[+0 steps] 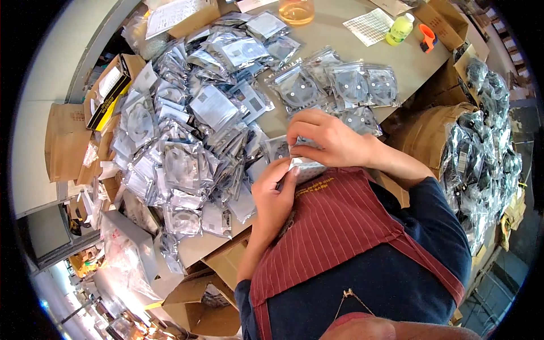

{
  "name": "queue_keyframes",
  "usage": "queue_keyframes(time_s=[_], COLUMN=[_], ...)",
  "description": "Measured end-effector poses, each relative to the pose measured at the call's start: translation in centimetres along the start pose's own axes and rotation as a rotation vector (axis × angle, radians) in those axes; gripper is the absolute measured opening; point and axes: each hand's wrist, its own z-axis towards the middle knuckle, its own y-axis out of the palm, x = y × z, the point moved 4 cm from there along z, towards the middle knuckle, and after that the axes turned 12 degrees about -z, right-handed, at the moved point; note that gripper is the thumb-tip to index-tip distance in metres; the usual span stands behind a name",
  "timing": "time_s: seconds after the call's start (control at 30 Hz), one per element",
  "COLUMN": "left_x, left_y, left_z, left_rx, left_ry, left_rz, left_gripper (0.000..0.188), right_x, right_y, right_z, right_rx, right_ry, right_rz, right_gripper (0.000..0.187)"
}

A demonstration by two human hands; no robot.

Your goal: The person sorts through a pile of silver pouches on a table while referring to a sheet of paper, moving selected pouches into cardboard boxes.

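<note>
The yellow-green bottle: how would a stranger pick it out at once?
Start at the big table, heaped with silvery packets on its left, and look to its far right. There, between a white patterned sheet and a bright orange object, is the bottle. Its yellow-green colour and pale cap set it apart from both.

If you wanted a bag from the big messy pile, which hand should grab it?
Probably the left hand: it is nearer the big pile, while the right hand is farther over. Both are busy at the white item, though.
</note>
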Motion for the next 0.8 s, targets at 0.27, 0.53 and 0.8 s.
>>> queue_keyframes(time_s=[0.27,0.53,0.8], left_x=[-2.0,-4.9,-5.9], left_y=[-0.3,-2.0,-3.2], left_z=[-0.1,-0.5,-0.8], left_rx=[0.018,0.149,0.236], left_ry=[-0.129,-0.346,-0.318], left_rz=[-0.213,-0.545,-0.531], left_gripper=[0.016,0.02,0.023], right_x=[0.2,16.9,24.4], right_y=[0.0,-3.7,-5.5], right_z=[-0.7,-2.9,-6.8], right_rx=[-0.01,0.017,-0.257], right_ry=[-0.001,0.3,0.634], right_rz=[0.052,-0.465,-0.658], right_gripper=[0.016,0.071,0.123])
